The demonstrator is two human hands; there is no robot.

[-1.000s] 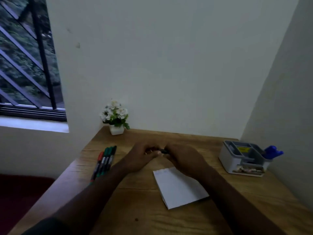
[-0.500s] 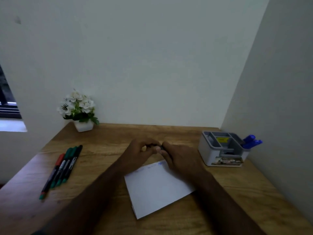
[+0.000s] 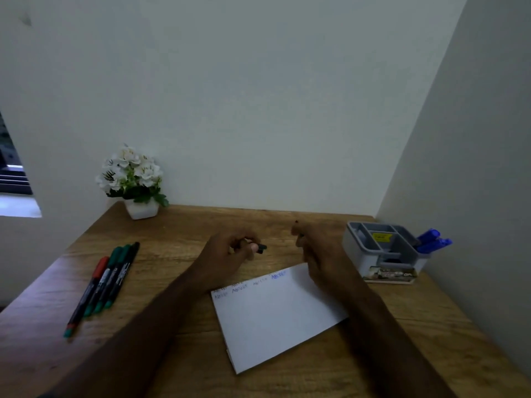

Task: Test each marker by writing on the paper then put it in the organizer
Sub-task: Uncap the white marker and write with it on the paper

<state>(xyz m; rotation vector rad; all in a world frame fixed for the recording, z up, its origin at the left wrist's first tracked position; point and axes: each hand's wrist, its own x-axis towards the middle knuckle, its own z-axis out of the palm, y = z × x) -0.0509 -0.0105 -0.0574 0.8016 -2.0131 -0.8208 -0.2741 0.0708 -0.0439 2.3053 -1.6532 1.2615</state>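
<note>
White paper (image 3: 275,317) lies on the wooden desk (image 3: 178,225), with faint handwriting along its far edge. Above that edge, my left hand (image 3: 227,257) pinches a small dark marker cap (image 3: 261,248). My right hand (image 3: 321,254) is curled around a marker (image 3: 296,224); only its dark tip shows above my fingers. The two hands are a little apart. Several red, green and black markers (image 3: 106,282) lie side by side on the desk's left. The grey and white organizer (image 3: 367,254) stands at the right with blue markers (image 3: 432,241) in its right compartment.
A white pot of white flowers (image 3: 133,182) stands at the desk's back left corner. Walls close the desk in behind and on the right. A window opening (image 3: 14,179) is at the far left.
My hands were joined over one marker; now they have pulled apart, the cap staying in my left hand and the marker in my right. The camera has turned right and down.
</note>
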